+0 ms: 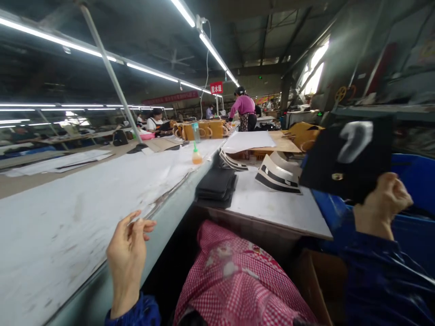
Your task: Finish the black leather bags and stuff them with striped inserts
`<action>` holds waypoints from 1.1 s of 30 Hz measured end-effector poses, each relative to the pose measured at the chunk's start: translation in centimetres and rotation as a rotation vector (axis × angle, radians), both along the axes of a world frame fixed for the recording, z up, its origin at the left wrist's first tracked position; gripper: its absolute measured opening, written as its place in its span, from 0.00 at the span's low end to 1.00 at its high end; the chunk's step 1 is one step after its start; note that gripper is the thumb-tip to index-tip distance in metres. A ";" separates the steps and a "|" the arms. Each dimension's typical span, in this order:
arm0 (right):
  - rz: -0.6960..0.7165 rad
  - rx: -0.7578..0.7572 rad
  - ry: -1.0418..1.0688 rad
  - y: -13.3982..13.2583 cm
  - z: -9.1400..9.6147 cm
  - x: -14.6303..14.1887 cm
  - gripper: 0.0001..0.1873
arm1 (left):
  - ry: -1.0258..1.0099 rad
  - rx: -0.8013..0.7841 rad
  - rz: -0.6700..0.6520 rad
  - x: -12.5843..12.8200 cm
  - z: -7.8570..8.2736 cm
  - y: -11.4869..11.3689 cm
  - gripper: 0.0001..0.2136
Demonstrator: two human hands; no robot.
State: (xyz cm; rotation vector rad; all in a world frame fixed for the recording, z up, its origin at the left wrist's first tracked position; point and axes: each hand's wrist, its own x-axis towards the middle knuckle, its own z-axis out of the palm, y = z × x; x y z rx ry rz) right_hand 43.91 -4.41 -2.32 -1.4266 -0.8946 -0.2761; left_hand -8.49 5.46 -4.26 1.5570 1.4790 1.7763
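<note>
Raised at the right, my right hand [387, 201] is closed on the lower corner of a flat black panel [319, 158]. The panel carries a pale curved patch and a small gold-coloured metal fitting. My left hand [129, 249] hovers over the edge of the long white-covered table [102, 194], fingers loosely bent and apart, nothing visible in them. Between the hands, a stack of black panels [217, 183] lies on a lower side table [272, 206]. Beside that stack are curved beige pieces with black strips [280, 174].
A bottle of amber liquid with a green tip [196, 156] and a clear blue-capped bottle [195, 132] stand on the long table. Blue bins [411, 181] are at the right, above an open cardboard box [316, 280]. A person in a purple top [244, 106] bends over farther back.
</note>
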 end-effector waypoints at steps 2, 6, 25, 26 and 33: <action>-0.018 0.093 0.052 1.5 -0.2 0.6 0.45 | -0.014 -0.009 0.011 -0.4 -0.3 0.0 0.15; 0.161 -0.012 0.075 8.5 -3.1 -3.3 0.37 | -0.022 -0.033 -0.034 0.2 -1.2 0.2 0.16; 0.764 -0.824 -0.551 28.6 -9.0 -17.3 0.17 | 0.079 -0.373 -0.503 7.2 -9.7 0.2 0.19; 0.788 -0.825 -0.548 28.6 -9.0 -16.9 0.17 | 0.113 -0.386 -0.525 7.9 -10.2 0.2 0.18; 0.792 -0.733 -0.349 29.3 -9.9 -15.8 0.18 | 0.492 -0.428 -0.586 11.2 -14.1 3.8 0.12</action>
